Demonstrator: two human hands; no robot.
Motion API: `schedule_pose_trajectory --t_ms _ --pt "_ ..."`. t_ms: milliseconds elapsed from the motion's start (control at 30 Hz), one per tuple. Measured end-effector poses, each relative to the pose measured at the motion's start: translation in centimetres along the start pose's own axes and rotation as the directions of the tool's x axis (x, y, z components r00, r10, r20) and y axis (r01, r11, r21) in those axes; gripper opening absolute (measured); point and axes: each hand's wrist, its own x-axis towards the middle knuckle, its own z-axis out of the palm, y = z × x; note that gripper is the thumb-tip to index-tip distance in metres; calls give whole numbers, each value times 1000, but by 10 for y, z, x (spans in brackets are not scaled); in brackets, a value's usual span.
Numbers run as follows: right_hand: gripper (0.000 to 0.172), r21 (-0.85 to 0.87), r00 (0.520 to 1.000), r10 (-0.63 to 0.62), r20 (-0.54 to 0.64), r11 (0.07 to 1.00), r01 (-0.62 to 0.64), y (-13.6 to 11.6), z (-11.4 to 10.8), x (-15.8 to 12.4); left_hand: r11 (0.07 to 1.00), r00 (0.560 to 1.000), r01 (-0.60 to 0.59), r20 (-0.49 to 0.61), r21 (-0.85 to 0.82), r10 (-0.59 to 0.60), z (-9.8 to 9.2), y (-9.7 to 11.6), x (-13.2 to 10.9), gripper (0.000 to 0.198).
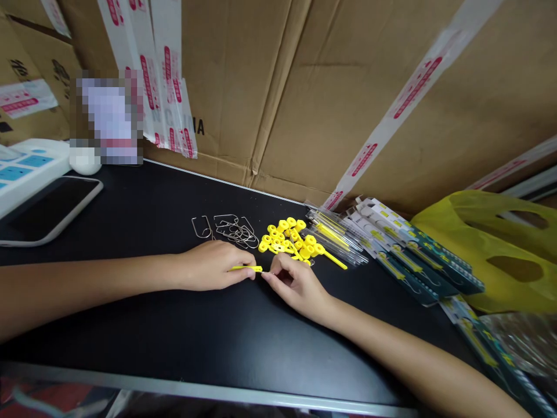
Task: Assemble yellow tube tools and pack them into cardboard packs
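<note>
My left hand [213, 266] is closed around a slim yellow plastic stick [258, 269], whose end pokes out past the fingertips toward the right. Close by that end, the thumb and forefinger of my right hand [302, 285] are pinched together. Whatever they pinch is too small to make out. Just behind the hands lies a heap of small yellow plastic parts [285, 230] with ring-shaped heads. Bent metal wire loops [237, 229] form a tangle behind my left hand. One longer yellow piece [333, 259] sticks out of the heap to the right.
Clear slim packets [337, 232] and printed card packages [404, 249] lie at the right, beside a yellow plastic bag [456, 226]. A phone [47, 209] and a white power strip [32, 165] are at the left. Taped cardboard boxes [235, 75] wall off the black table's [209, 342] back.
</note>
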Motion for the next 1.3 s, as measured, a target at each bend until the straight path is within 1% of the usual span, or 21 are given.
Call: schedule_pose_trajectory --t_ms 100,167,333,433,567,667,867,967,1033,1100,1167,1300 --pt "22 -72 999 -42 24 996 44 -1 -1 0 999 1000 -17 10 -41 17 -1 1 -1 25" --pt "19 -114 996 -78 46 990 83 -1 -2 0 999 1000 -30 2 -40 30 -1 1 -2 25" --pt "17 -215 988 -129 86 966 145 -3 0 1 993 997 -67 -28 92 70 4 0 -4 26" --pt "19 -191 988 -126 90 971 141 -2 0 1 990 998 -49 -22 136 53 5 2 -4 27" --pt "21 -106 997 -43 62 993 49 -1 -2 0 988 1000 7 -15 157 -5 5 6 -3 26" --pt "23 -79 998 -12 66 997 17 -1 -2 1 985 1000 2 -16 172 1 6 7 -3 25" --pt "24 -128 994 -51 95 990 63 -2 -3 3 966 999 -17 -43 258 29 9 4 -3 24" --pt "23 -161 986 -63 155 983 88 -5 -4 4 956 998 -15 -47 293 30 11 4 -3 22" --pt "25 -212 975 -82 206 969 126 -8 -5 4 954 998 -11 -52 300 28 11 5 -4 21" --pt "27 -256 967 -101 233 953 162 -9 -6 5 954 997 -3 -67 300 25 12 5 -4 20" --pt "27 -257 969 -107 223 952 164 -9 -5 5 958 996 3 -83 287 21 13 5 -4 20" --pt "30 -178 984 -81 158 978 109 -6 -4 3 965 994 0 -103 261 28 15 5 -4 18"
